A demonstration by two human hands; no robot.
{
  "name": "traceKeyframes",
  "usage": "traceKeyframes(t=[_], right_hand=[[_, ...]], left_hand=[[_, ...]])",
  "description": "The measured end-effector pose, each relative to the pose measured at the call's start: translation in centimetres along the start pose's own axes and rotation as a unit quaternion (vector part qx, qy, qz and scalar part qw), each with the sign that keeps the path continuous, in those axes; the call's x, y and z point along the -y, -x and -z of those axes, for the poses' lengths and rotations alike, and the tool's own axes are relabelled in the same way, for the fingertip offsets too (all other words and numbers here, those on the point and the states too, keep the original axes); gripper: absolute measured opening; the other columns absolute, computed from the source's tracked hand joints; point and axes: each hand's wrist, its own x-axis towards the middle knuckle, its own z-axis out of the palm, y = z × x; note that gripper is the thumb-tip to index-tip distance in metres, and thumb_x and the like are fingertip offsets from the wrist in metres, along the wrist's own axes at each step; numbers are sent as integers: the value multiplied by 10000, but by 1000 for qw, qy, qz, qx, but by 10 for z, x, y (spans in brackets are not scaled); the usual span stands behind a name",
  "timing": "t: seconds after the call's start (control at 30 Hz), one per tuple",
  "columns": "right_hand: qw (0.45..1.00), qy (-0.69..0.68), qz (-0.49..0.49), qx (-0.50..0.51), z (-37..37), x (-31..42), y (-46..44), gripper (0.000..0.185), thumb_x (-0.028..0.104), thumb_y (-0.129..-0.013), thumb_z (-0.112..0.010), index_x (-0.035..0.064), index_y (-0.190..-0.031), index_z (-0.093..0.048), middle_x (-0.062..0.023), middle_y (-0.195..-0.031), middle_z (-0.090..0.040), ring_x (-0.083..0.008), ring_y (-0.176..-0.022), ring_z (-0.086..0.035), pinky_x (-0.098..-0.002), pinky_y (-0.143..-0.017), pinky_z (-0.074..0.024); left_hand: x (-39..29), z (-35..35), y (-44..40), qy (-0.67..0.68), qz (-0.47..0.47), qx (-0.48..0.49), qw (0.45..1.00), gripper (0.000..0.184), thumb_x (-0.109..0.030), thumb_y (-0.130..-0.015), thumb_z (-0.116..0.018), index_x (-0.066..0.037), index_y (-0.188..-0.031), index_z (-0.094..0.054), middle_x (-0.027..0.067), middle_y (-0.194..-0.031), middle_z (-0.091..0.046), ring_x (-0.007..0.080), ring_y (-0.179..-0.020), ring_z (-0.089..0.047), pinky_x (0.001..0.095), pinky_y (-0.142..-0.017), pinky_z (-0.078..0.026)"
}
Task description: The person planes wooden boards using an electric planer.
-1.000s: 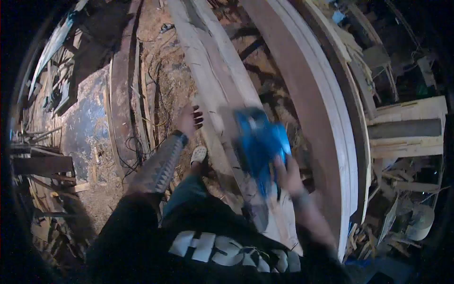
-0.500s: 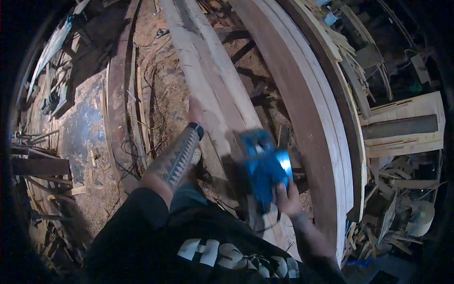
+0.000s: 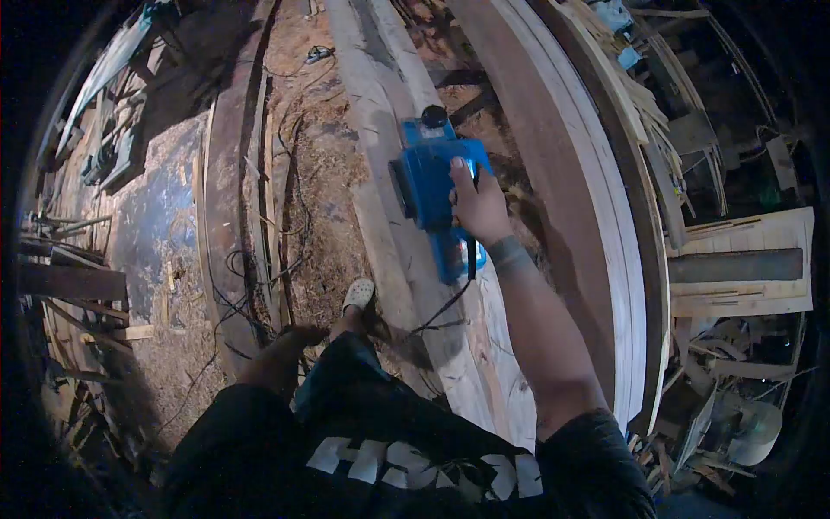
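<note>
My right hand (image 3: 477,206) is wrapped round the handle of a blue electric planer (image 3: 432,173). The planer sits on a long, rough-edged wooden beam (image 3: 367,112) that runs away from me. A dark power cord (image 3: 445,309) trails from the tool's rear across the wood. My left hand (image 3: 304,336) hangs low beside my leg, off the beam and in deep shadow, so its fingers cannot be made out.
To the right stand thick curved planks (image 3: 571,164), side by side. Wood shavings (image 3: 324,216) and tangled cables (image 3: 246,277) cover the floor at left. My foot in a light clog (image 3: 358,294) is beside the beam. Scrap wood (image 3: 735,363) is piled far right.
The planer has moved forward along the beam, away from my body, with my right hand on it. My left hand has left the beam's side and dropped back towards my leg.
</note>
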Motion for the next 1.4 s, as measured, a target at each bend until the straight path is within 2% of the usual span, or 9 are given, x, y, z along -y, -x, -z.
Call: traceKeyframes(t=[0.13, 0.3, 0.53, 0.67, 0.77, 0.97, 1.07, 1.13, 1.4], right_hand=[[998, 35, 41, -26, -23, -5, -58, 481, 517, -1065, -577, 38, -1029, -590, -44, -705, -598, -143, -519, -572, -323, -491, -487], [999, 21, 34, -14, -44, 18, -116, 716, 594, -1047, -539, -112, -972, -635, -281, -794, -705, -424, -728, -723, -519, -712, -554], [992, 74, 99, -9, -76, 50, -209, 569, 503, -1039, -590, -62, -1077, -639, -195, -761, -689, -358, -670, -705, -497, -686, -569], [987, 125, 98, 13, -93, 69, -267, 578, 496, -1021, -627, -70, -1136, -651, -203, -830, -727, -348, -741, -725, -510, -742, -567], [990, 76, 119, -17, -103, 35, -262, 605, 547, -1037, -589, -51, -1098, -664, -150, -774, -713, -282, -702, -715, -450, -677, -565], [998, 43, 46, -12, -26, 18, -32, 503, 458, -1069, -575, -33, -1152, -641, -205, -878, -695, -324, -788, -685, -460, -727, -532], [997, 65, -28, 6, 33, -4, 144, 427, 368, -1078, -596, -41, -1198, -614, -248, -944, -694, -339, -844, -687, -478, -753, -523], [994, 49, -96, 29, 66, -44, 251, 420, 321, -1076, -598, -49, -1273, -588, -210, -930, -694, -302, -830, -677, -449, -745, -529], [991, 51, -118, 27, 149, -100, 541, 655, 288, -1032, -595, -191, -1439, -410, -147, -850, -709, -249, -690, -665, -414, -687, -551]], left_hand=[[26, -30, 35, -38, 19, 29, 999, 435, -395, -1056, -495, -98, -1325, -664, 172, -1023, -747, 347, -970, -727, 499, -835, -575], [16, 19, 39, 105, 127, -61, 984, 378, -320, -1019, -567, -86, -1293, -681, 174, -1055, -755, 364, -997, -728, 517, -847, -574], [29, 78, 15, -52, -73, -339, 937, 296, -212, -920, -668, -85, -1184, -711, 142, -1149, -729, 345, -1043, -706, 484, -848, -561], [47, 237, 13, 471, 59, -406, 781, 208, -202, -1010, -606, -41, -1120, -679, 142, -1136, -694, 344, -983, -668, 476, -819, -548], [-88, 417, 90, 248, 61, -574, 778, 318, -313, -1038, -657, -23, -1164, -678, 151, -1011, -695, 256, -929, -677, 381, -816, -529], [-240, 495, 50, 104, -153, -643, 743, 428, -381, -948, -737, -87, -1247, -653, 145, -1113, -687, 332, -1025, -675, 463, -886, -529], [-355, 429, 35, 29, -41, -556, 830, 679, -594, -903, -724, -115, -1366, -594, 213, -1370, -615, 442, -1226, -595, 566, -1076, -461], [-406, 367, 39, 7, -152, -433, 888, 594, -581, -902, -710, -115, -1269, -671, 182, -1275, -667, 422, -1174, -624, 574, -1048, -468], [-506, 173, 60, 7, -484, -279, 830, 458, -436, -879, -759, -149, -1228, -686, 145, -1203, -630, 361, -1040, -664, 513, -876, -566]])
